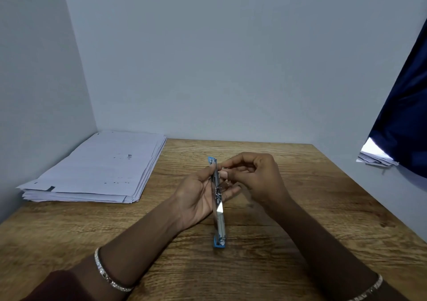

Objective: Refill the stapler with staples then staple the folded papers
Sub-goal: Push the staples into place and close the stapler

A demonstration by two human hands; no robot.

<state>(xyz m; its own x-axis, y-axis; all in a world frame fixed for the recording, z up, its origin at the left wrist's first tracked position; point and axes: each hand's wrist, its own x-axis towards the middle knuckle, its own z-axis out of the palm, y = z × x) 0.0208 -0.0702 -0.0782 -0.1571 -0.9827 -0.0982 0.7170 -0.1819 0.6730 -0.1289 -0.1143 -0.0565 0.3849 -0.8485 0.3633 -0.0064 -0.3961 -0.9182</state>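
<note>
A blue and silver stapler (219,217) is swung fully open into one long line above the wooden table (300,208). My left hand (198,196) grips it around the middle, palm turned right, thumb on its near side. My right hand (256,175) is just right of the stapler's far half, its thumb and fingertips pinched together at the metal channel. Whatever they pinch is too small to make out. A thick stack of white papers (99,169) lies at the table's back left corner.
Grey walls close the table at the back and left. A dark blue cloth (406,120) hangs at the right over another small pile of papers (376,156) beyond the table's right edge.
</note>
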